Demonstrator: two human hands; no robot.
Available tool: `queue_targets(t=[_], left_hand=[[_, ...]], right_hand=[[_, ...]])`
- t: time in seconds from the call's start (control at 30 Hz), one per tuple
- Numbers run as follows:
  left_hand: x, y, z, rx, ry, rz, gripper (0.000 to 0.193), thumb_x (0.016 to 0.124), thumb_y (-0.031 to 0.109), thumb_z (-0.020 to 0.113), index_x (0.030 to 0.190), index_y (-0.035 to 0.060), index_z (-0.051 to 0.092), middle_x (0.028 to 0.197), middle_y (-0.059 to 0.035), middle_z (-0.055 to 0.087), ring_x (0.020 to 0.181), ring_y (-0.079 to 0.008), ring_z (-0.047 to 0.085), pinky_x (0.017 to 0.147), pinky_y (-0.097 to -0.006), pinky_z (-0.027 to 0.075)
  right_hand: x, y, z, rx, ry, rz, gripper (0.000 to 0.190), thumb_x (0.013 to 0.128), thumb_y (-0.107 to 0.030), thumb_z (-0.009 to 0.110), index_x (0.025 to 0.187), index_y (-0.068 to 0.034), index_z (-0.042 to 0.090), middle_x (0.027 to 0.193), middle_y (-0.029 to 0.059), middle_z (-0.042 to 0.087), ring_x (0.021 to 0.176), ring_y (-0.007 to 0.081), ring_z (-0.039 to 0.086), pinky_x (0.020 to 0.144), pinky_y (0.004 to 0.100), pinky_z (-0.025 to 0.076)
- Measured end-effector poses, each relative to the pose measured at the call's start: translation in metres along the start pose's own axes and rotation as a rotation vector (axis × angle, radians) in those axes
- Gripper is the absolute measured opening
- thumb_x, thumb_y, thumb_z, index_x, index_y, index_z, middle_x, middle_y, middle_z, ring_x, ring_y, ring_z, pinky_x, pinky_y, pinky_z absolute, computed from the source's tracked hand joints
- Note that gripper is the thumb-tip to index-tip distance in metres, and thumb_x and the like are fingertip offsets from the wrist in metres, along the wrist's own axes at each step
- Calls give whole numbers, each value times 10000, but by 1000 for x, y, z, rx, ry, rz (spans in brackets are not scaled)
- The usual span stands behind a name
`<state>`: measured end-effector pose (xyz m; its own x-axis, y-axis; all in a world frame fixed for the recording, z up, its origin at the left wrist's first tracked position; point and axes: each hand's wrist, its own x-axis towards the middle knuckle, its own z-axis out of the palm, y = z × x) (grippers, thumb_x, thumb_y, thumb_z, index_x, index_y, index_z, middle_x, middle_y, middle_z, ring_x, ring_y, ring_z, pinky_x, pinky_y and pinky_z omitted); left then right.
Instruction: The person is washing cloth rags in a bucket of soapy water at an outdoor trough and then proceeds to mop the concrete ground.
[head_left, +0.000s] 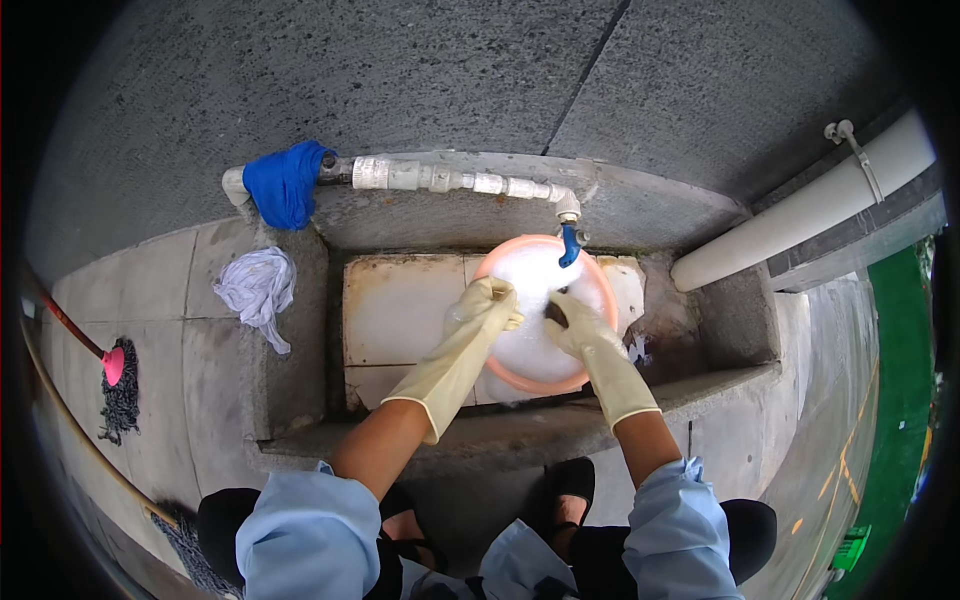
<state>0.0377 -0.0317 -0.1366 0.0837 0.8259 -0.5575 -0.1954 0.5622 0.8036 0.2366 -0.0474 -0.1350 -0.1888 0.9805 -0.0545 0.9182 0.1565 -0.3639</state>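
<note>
A peach plastic basin (611, 298) full of white suds (529, 349) stands in a concrete trough under a blue tap (570, 247). Both my hands wear cream rubber gloves. My left hand (486, 306) is over the basin's left side with its fingers curled; whether something thin is pinched there cannot be told. At the right side of the suds, my right hand (579, 324) has thumb and fingers bent around a dark patch (556, 306). That patch may be an object or a gap in the foam, and the fingertips are partly hidden.
White tiles (405, 307) line the trough floor. A crumpled pale cloth (259, 289) lies on the left rim (289, 382). Blue cloth (283, 186) wraps the water pipe (442, 178). Mops (120, 394) are at far left; a thick white drainpipe (795, 206) slants at right.
</note>
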Motion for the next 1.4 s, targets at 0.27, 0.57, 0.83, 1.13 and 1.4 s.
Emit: queue_targets(t=[0.27,0.57,0.83,1.13,1.4], left_hand=[[-18,9,-22,-77,48,-6,166,959,152,611,1057,24,576,883,-124,671,658,-153,672,560,-243,570],[-17,5,-17,-2,13,-48,164,971,115,566,1087,0,568,888,-123,672,724,-149,674,610,-259,571],[-1,6,8,-513,-40,-381,374,876,89,677,1215,26,532,979,-141,669,853,-196,677,721,-279,570],[-59,16,42,981,-200,379,857,804,229,718,1499,92,236,1244,-211,588,1159,-378,576,978,-436,481],[-67,31,43,1051,-221,471,620,902,119,521,1482,153,305,1159,-217,614,1031,-381,622,879,-473,494]], right_hand=[[38,18,97,-346,-606,32,299,862,-209,643,1149,-128,661,1063,111,700,957,263,672,860,331,525],[55,14,96,-224,-649,-51,294,858,-208,644,1138,-117,657,1075,112,692,963,260,666,860,326,521],[47,20,-6,-19,-651,-12,290,855,-207,645,1127,-107,653,1086,113,685,968,257,661,860,321,518],[41,18,-64,137,-593,69,286,851,-206,646,1115,-96,649,1098,114,677,975,254,655,860,316,513],[31,-54,-155,-1200,-348,-661,149,869,-217,615,899,-136,737,922,38,712,896,214,668,803,312,537]])
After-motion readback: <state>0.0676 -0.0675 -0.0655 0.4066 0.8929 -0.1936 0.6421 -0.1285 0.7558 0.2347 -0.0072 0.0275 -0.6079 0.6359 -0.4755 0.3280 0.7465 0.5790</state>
